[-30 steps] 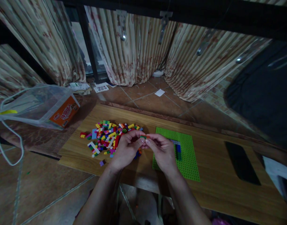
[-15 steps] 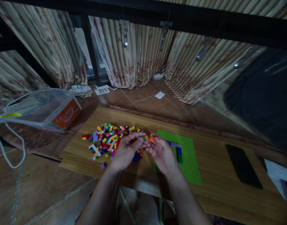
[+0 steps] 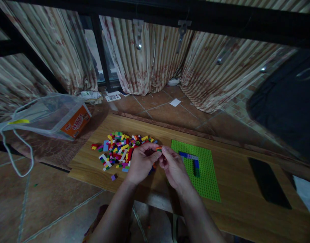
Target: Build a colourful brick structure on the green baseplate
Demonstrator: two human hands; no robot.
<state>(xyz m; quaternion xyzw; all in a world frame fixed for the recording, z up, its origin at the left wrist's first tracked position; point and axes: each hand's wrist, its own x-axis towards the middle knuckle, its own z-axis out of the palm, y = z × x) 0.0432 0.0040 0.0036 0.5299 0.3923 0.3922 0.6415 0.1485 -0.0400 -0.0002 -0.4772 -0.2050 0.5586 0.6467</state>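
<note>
My left hand (image 3: 141,164) and my right hand (image 3: 174,167) meet fingertip to fingertip above the wooden table. Pinched between them are small orange and green toy bricks (image 3: 158,149), mostly covered by my fingers. Beside my left hand spreads a pile of mixed toy bricks (image 3: 124,147). A green baseplate (image 3: 208,175) lies just right of my right hand. On it, blue, lilac and dark green bricks (image 3: 197,165) form an L-shaped row, partly behind my right hand.
A lone purple brick (image 3: 113,177) lies near the table's front edge. To the right rests a black flat slab (image 3: 268,182). A clear plastic box (image 3: 56,125) with an orange label stands left of the table (image 3: 236,182). Curtains (image 3: 129,60) hang behind.
My hands have closed together: the orange brick in my right fingers now meets the green and orange bricks in my left. The view has shifted slightly, moving the whole scene right.
</note>
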